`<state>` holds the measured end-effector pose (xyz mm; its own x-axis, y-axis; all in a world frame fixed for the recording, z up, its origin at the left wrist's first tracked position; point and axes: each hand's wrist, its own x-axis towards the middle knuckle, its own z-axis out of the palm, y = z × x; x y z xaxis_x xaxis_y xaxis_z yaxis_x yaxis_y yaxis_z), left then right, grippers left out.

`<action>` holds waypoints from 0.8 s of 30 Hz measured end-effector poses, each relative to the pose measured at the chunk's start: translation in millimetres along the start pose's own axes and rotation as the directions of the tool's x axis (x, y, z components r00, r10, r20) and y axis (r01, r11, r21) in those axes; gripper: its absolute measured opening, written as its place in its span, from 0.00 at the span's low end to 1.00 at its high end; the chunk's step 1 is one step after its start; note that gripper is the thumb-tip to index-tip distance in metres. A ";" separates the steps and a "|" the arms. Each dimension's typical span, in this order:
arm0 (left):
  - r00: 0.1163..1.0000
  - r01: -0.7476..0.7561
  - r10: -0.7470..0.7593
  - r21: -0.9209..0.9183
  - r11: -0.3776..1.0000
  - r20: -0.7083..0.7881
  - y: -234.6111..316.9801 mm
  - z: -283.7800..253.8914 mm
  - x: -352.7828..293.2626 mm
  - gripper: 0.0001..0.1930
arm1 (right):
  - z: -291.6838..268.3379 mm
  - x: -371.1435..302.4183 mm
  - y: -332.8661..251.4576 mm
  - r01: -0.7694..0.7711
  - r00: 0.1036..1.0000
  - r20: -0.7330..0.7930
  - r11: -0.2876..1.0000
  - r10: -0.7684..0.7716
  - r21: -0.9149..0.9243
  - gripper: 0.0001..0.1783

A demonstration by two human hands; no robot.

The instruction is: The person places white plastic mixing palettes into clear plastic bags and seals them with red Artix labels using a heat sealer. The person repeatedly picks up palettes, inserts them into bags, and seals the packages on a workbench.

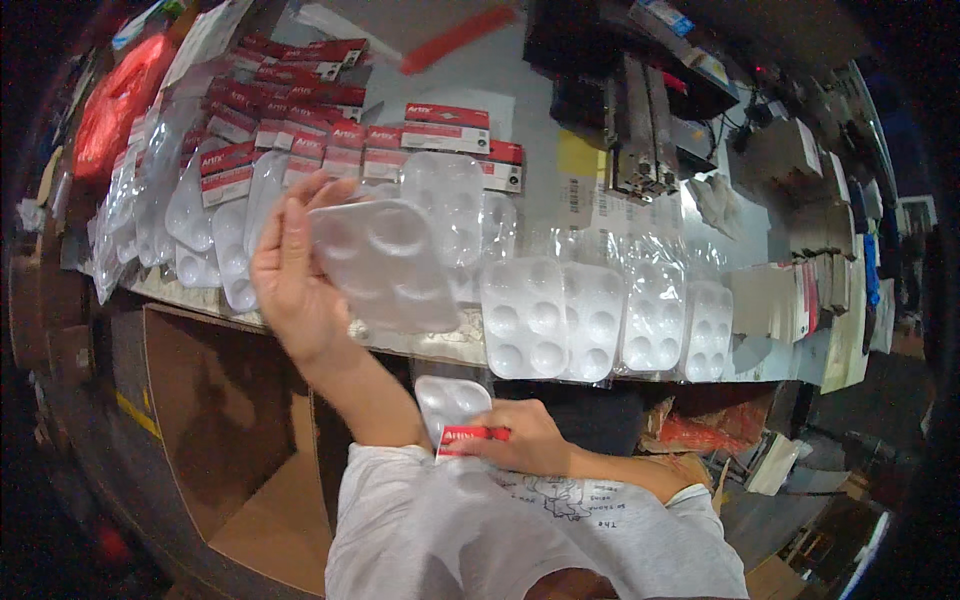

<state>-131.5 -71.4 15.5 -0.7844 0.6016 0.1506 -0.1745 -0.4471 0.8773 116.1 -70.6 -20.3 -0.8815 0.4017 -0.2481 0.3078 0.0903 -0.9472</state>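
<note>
Held palette: white plastic paint palette [385, 265] with round wells, raised over the table edge, clamped by the left hand [295, 275] along its left side.
Bagged palette: small palette in a clear bag with a red card header [462, 418], pinned against the lap by the closed right hand [525, 440].
Bare palettes: row of white ones [600, 320] laid on the table [530, 90], right of the held one.
Packed stock: bagged palettes with red-and-white headers [300, 110], fanned at the table's left.
Box: open brown carton [230, 420] below the table.

Bagged white palettes [590, 320] and red-carded packs [300, 110] crowd the bench edge — open room only below, over the cardboard box [230, 430].
</note>
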 end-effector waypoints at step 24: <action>0.917 -0.002 -0.351 0.883 0.469 0.188 -44.9 41.9 -83.9 0.07 | -166.9 -72.3 -44.0 -0.274 0.709 -0.679 0.961 0.188 -0.020 0.12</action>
<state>-33.0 -74.0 -17.5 -0.5461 0.8334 -0.0844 0.4452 0.3741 0.8135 226.0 48.4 73.2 -0.3243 0.9209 -0.2164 0.5449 -0.0051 -0.8385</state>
